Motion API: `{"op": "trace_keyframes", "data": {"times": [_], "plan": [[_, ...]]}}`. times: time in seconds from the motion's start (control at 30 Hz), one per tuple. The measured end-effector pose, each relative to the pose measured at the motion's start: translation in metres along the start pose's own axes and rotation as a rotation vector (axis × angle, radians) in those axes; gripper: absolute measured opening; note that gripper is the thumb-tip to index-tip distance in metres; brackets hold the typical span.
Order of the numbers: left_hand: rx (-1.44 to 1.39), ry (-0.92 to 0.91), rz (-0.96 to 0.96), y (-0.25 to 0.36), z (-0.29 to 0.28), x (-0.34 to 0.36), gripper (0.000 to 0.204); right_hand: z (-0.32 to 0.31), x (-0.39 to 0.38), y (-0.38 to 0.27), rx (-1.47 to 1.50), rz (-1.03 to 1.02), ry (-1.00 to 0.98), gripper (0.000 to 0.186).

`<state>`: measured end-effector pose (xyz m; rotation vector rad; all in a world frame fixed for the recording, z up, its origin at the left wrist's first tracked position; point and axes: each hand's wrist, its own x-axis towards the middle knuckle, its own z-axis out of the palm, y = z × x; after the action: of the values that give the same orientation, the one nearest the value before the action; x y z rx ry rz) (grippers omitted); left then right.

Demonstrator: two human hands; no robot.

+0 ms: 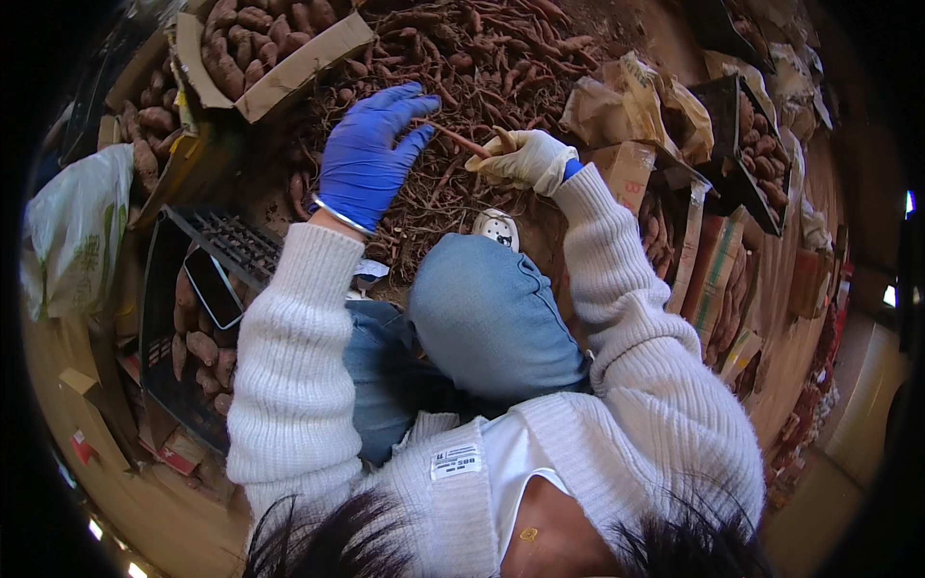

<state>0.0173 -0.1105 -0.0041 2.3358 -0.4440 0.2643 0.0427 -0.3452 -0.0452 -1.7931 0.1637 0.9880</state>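
Note:
My left hand (371, 144), in a blue rubber glove with a bracelet at the wrist, is open, its fingers stretched out and its thumb apart. It hovers over a large heap of thin sweet potatoes (462, 53) and stringy roots. My right hand (525, 159), in a pale work glove with some blue at the cuff, is closed on a slender sweet potato (464, 143). The root's thin tail points left, toward the gap between my left thumb and fingers. Whether the left hand touches that tail, I cannot tell.
Left: a cardboard box (306, 69) of sweet potatoes, a black crate (159, 328) with a phone (214, 287) on it, and a plastic bag (77, 226). Right: crumpled brown paper (626, 101), another black crate (718, 125) and cartons. My knee (487, 313) and a white shoe (497, 229) border the heap.

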Motion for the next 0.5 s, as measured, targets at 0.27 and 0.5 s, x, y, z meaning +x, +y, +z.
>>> {"op": "trace_keyframes", "data": {"times": [0.27,0.5], "plan": [[0.202,-0.135,-0.114,-0.013,-0.014,-0.010,0.019,0.021,-0.023,-0.038,-0.036,-0.195,0.038,0.023],[-0.582,-0.220,-0.379,-0.012,-0.018,-0.004,0.018,0.035,-0.005,-0.025,0.042,-0.518,-0.038,0.016]]}}
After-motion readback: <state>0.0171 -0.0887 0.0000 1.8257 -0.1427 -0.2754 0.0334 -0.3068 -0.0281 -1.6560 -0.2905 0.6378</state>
